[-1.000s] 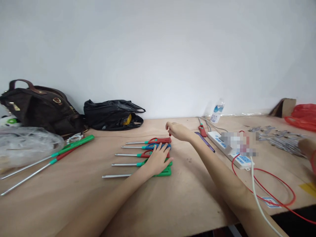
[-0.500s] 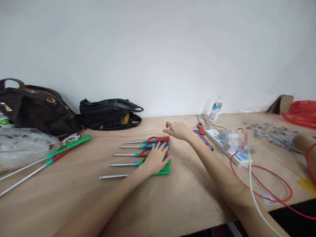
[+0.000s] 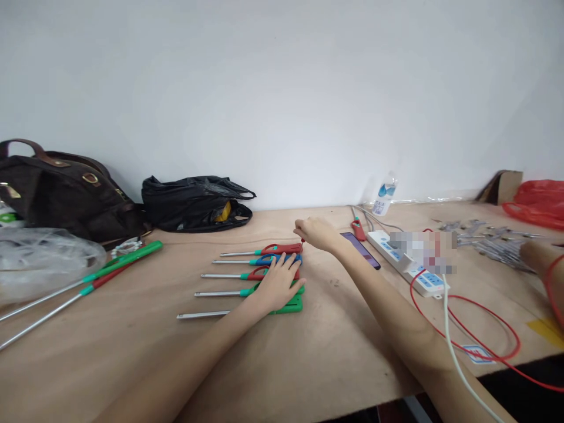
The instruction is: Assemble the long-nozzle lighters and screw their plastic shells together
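Several gas lighters with long metal stems lie side by side, stems to the left. They include a red lighter (image 3: pixel 288 249) at the back, a blue lighter (image 3: pixel 264 260) and a green lighter (image 3: pixel 291 305) at the front. My left hand (image 3: pixel 277 282) rests across the handles with its fingers spread, partly hiding them. At the handle end of the back red lighter, my right hand (image 3: pixel 318 233) is closed in a pinch. A small dark red tip shows below its fingers; I cannot make out what it belongs to.
Beyond my right arm lie a phone (image 3: pixel 360 251), another red lighter (image 3: pixel 358 229), a power strip (image 3: pixel 388 249) and a red cable (image 3: pixel 484 312). Another person's hand (image 3: pixel 540 258) is by metal parts (image 3: pixel 502 252). Leftward are a black bag (image 3: pixel 189 205) and two long-stemmed lighters (image 3: pixel 127 258).
My right hand's fingers have curled in from a more stretched pose, staying at the red lighter's end. My left hand has stayed on the handles.
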Motion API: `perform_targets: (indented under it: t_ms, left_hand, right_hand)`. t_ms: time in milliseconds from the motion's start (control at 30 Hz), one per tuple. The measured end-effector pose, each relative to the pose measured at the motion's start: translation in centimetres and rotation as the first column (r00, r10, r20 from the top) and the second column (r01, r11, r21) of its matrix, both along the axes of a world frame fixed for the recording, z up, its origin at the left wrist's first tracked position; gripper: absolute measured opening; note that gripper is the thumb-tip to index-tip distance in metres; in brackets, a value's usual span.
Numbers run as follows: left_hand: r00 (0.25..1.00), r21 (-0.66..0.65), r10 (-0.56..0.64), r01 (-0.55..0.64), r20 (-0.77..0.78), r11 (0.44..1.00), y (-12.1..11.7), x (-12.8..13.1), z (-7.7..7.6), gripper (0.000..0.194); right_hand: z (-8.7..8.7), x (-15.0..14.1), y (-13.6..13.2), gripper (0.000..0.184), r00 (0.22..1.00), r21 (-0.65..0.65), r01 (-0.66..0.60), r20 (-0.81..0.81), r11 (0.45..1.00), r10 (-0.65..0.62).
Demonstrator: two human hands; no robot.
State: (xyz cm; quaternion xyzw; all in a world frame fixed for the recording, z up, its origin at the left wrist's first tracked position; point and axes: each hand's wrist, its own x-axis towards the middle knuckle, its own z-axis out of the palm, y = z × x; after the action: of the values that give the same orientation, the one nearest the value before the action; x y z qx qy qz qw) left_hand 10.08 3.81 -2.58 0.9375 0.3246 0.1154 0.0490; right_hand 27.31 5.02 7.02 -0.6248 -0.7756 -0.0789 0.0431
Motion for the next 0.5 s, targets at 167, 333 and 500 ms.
perform_targets:
  t_ms: [167, 333, 500]
  left_hand:
    - [1.000, -0.008, 0.004, -0.004, -0.020, 1.000, -0.23, 0.03, 0.40, 0.052]
    - [0.998, -0.025, 0.024, -0.025, -0.050, 0.999, -0.48, 0.16, 0.83, 0.053]
    - [0.998, -0.028, 0.025, -0.027, -0.063, 0.999, -0.60, 0.21, 0.97, 0.053]
  right_hand:
    - [0.20, -0.17, -0.25, 0.029, 0.999, -0.045, -0.039, -0.022, 0.998, 0.038]
    - [0.21, -0.13, -0.21, 0.033, 1.000, -0.049, 0.005, 0.005, 0.999, -0.005]
    - [0.23, 0.38, -0.25, 0.030, 1.000, -0.066, -0.001, -0.006, 0.998, 0.001]
